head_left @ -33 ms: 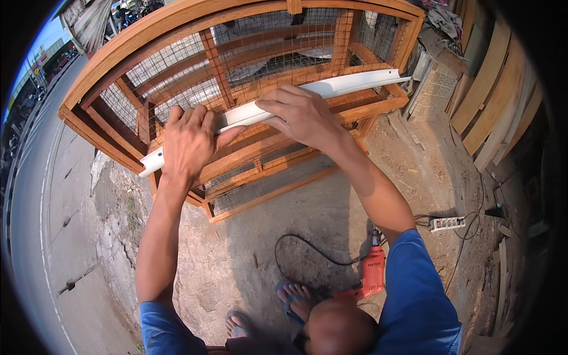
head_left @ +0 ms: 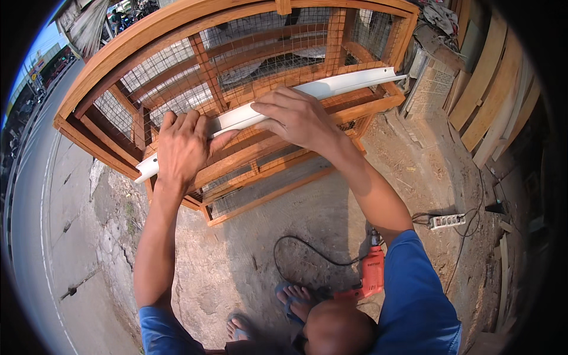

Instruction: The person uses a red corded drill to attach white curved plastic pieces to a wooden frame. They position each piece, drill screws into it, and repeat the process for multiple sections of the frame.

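A long white curved plastic strip (head_left: 343,84) lies along the front rail of a big wooden cage (head_left: 177,29) with wire mesh panels. My left hand (head_left: 183,148) is wrapped over the strip near its left end, fingers on top and thumb below. My right hand (head_left: 296,115) grips the strip at its middle, fingers curled over its far edge. The strip's left tip (head_left: 145,171) sticks out past the cage's corner.
A red-orange electric drill (head_left: 373,275) lies on the dirt ground by my feet in sandals (head_left: 293,296), with its black cable (head_left: 296,248) looped. A white power strip (head_left: 447,220) lies at the right. Wooden planks (head_left: 491,89) lean at the right. A paved road (head_left: 35,225) runs along the left.
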The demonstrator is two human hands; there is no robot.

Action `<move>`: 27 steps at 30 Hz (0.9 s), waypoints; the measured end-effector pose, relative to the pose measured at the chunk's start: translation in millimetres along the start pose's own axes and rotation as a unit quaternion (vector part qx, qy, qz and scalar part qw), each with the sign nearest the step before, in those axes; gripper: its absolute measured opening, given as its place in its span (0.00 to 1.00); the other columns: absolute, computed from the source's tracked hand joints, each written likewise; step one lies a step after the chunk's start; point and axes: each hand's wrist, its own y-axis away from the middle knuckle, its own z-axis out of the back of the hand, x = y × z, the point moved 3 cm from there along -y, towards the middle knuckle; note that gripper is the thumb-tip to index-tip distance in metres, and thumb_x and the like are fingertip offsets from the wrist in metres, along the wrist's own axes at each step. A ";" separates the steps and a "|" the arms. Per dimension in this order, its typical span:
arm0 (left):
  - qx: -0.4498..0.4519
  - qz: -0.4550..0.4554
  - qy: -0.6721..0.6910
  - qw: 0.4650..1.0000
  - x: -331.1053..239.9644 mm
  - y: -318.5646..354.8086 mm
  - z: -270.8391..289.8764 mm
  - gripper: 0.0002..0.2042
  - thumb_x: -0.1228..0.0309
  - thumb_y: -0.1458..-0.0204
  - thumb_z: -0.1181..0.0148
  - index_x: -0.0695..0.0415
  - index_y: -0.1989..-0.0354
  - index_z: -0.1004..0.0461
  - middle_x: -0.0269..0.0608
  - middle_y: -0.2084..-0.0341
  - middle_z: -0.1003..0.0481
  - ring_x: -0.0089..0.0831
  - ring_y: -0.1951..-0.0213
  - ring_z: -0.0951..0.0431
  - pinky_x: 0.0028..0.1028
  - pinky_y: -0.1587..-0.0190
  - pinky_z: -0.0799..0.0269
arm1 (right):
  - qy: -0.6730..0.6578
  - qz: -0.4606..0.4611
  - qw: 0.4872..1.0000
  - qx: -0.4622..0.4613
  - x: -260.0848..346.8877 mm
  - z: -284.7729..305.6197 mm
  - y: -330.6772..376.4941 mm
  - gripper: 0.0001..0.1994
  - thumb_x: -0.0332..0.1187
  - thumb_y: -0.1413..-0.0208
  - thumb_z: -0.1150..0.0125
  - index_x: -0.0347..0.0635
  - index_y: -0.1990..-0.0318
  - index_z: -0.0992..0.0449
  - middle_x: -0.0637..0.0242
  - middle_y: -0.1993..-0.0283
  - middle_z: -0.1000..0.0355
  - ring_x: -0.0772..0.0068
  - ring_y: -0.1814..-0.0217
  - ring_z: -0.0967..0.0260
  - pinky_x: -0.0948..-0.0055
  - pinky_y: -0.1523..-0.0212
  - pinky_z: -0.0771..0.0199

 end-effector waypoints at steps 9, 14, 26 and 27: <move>0.016 -0.025 -0.005 1.000 4.2 -7.7 -1.3 0.27 0.42 0.44 0.40 0.59 0.73 0.23 0.38 0.81 0.29 0.32 0.76 0.29 0.32 0.61 0.37 | 0.159 -0.180 0.952 -0.191 -116.2 94.0 69.3 0.10 0.35 0.40 0.35 0.37 0.59 0.17 0.60 0.54 0.20 0.57 0.49 0.26 0.61 0.45 0.30; 0.019 -0.030 -0.012 0.999 3.2 -9.8 1.3 0.28 0.41 0.45 0.40 0.59 0.76 0.26 0.38 0.82 0.31 0.33 0.76 0.29 0.32 0.62 0.37 | 0.207 -0.199 0.948 -0.141 -151.3 124.3 81.1 0.11 0.36 0.37 0.40 0.37 0.60 0.17 0.59 0.57 0.21 0.56 0.51 0.27 0.61 0.46 0.30; 0.049 -0.017 -0.007 0.999 3.8 -11.7 2.9 0.27 0.43 0.46 0.37 0.59 0.77 0.27 0.39 0.80 0.30 0.33 0.76 0.29 0.32 0.64 0.35 | 0.221 -0.109 0.964 -0.098 -152.5 103.0 50.3 0.09 0.28 0.46 0.42 0.37 0.78 0.23 0.63 0.75 0.31 0.58 0.69 0.33 0.62 0.66 0.34; 0.047 -0.018 -0.002 0.999 4.6 -11.8 2.9 0.27 0.43 0.46 0.38 0.59 0.78 0.27 0.39 0.81 0.30 0.33 0.76 0.29 0.32 0.64 0.35 | 0.212 -0.098 0.966 -0.112 -153.8 103.2 49.4 0.09 0.27 0.47 0.42 0.37 0.79 0.24 0.63 0.76 0.33 0.59 0.71 0.34 0.62 0.67 0.35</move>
